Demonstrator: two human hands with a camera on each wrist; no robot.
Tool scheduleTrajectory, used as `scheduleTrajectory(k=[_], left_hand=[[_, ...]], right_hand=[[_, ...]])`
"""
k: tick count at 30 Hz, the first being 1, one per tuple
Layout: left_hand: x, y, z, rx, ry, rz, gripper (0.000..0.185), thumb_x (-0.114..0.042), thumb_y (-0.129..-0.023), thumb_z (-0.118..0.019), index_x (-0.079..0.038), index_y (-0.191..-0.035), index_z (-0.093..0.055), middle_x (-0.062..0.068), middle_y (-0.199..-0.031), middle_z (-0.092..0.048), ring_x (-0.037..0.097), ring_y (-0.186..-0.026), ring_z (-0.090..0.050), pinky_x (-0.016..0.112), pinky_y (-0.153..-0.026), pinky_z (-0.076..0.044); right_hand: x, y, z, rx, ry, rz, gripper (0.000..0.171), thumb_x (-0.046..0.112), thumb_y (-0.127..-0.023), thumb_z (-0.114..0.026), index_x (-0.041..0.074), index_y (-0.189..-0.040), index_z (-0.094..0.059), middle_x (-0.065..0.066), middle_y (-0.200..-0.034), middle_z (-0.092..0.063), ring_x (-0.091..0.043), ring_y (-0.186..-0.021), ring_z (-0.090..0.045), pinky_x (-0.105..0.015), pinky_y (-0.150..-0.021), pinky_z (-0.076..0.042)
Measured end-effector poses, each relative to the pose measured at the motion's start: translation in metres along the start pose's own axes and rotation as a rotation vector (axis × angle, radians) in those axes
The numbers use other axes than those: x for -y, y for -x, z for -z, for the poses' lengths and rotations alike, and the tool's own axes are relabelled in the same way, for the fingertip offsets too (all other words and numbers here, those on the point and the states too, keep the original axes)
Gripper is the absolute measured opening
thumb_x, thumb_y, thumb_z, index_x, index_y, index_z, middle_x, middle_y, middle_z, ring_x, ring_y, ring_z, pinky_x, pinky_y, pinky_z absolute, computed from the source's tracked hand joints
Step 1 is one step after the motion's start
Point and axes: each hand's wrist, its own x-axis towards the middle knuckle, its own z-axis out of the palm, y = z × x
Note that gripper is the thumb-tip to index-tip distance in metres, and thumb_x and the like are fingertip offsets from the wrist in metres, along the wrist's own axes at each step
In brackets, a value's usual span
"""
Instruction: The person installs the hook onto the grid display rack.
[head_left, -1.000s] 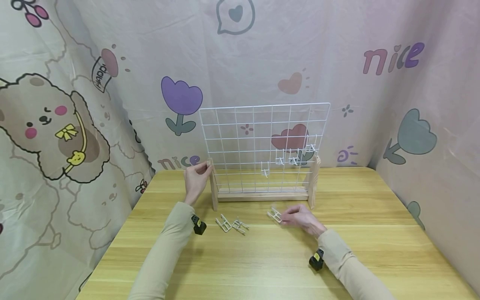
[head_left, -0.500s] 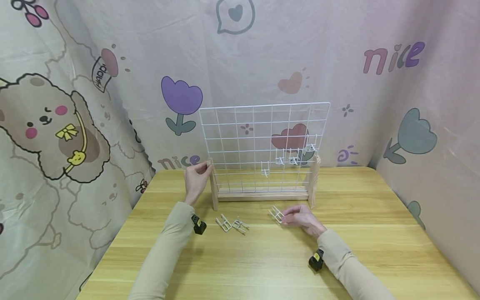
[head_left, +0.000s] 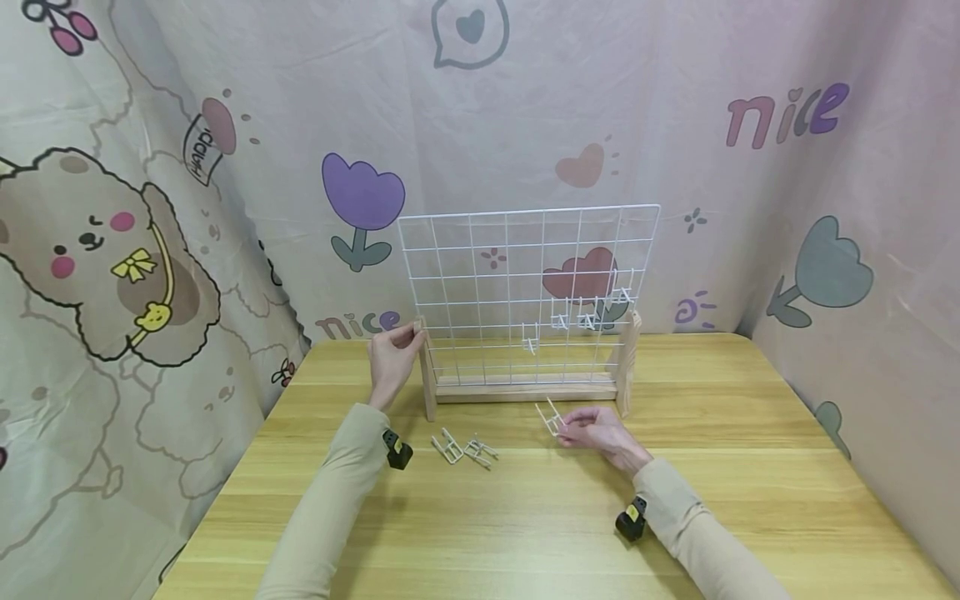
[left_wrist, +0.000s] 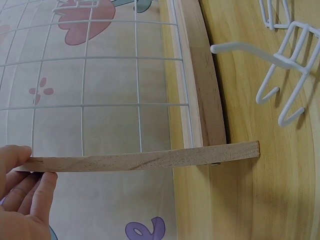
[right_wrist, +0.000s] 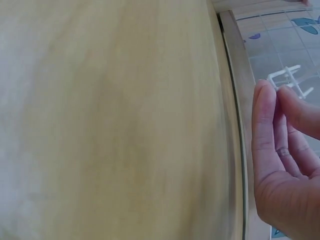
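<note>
White hook pinched by right hand, fingers curled.

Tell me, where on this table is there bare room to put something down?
The table's right side, past the right hand and its hook, is bare. So is the near strip by the sleeves, and the left edge beyond the left hand. It is crowded in front of the grid rack, where loose hooks lie.

Ahead of the right hand's fingers, the wire grid rack with its hung hooks bars the way. Two loose hooks lie left of those fingers; bare tabletop lies open to their right.
</note>
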Motion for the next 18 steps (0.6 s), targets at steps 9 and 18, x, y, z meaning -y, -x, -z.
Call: scheduleTrajectory(k=[9,18], left_hand=[[-0.001,0.000,0.000,0.000,0.000,0.000,0.028,-0.015,-0.091,-0.075,-0.001,-0.115,-0.074,0.019,-0.112,-0.075,0.031,-0.099,-0.076,0.013,-0.077,-0.059],[-0.001,0.000,0.000,0.003,0.009,0.002,0.028,-0.014,-0.091,-0.074,-0.001,-0.116,-0.073,0.019,-0.113,-0.075,0.032,-0.100,-0.076,0.015,-0.078,-0.060]], right_hand=[[0.003,-0.007,-0.008,-0.023,-0.061,0.048,0.011,-0.002,-0.091,-0.068,-0.002,-0.102,-0.066,-0.003,-0.089,-0.075,-0.014,-0.084,-0.074,-0.025,-0.085,-0.062],[0.010,-0.010,-0.021,-0.055,-0.099,0.129,0.013,-0.001,-0.090,-0.069,-0.001,-0.102,-0.068,-0.005,-0.091,-0.078,-0.015,-0.087,-0.075,-0.035,-0.095,-0.061]])
